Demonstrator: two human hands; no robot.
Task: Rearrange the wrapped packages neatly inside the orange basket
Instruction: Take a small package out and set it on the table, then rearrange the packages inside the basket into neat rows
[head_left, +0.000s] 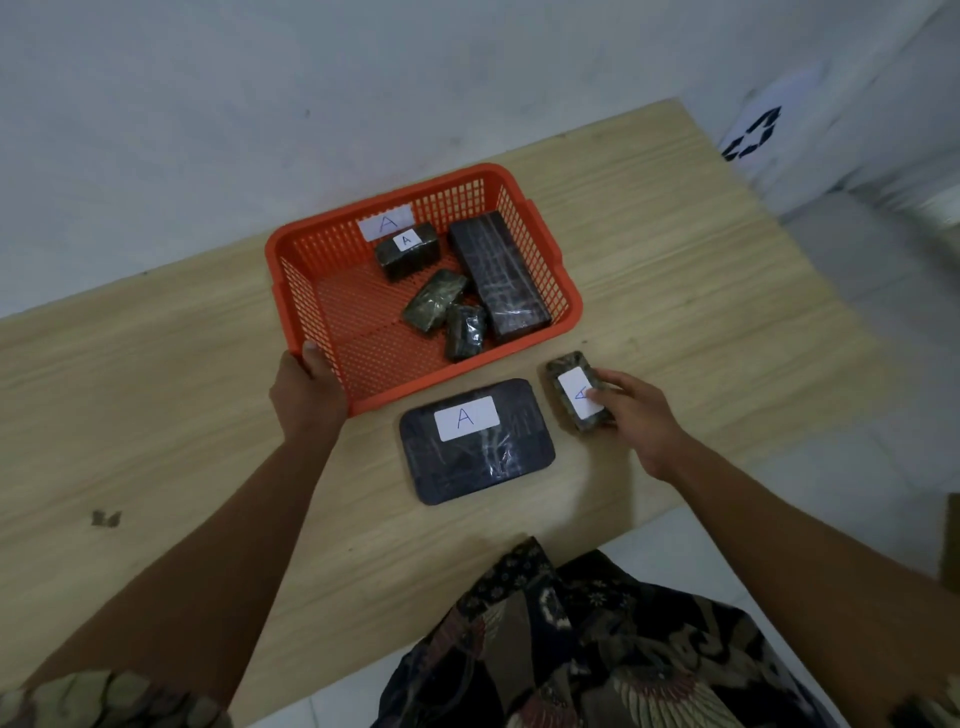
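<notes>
An orange basket (332, 291) stands on the wooden table (156, 426). Inside lie a long dark wrapped package (498, 275) along the right wall, a small labelled package (408, 252) at the back, and two small greenish packages (434, 299) (465, 332) near the middle. My left hand (306, 395) grips the basket's front left corner. A flat dark package with an "A" label (475, 441) rests on the table in front of the basket. My right hand (634, 410) has its fingers on a small labelled package (576, 389) lying on the table to the right.
The table's right edge runs close to my right arm, with tiled floor beyond. A white wall borders the table's far side. A white sheet with a recycling symbol (753, 135) sits at the upper right. A small dark mark (106, 518) shows on the table's left.
</notes>
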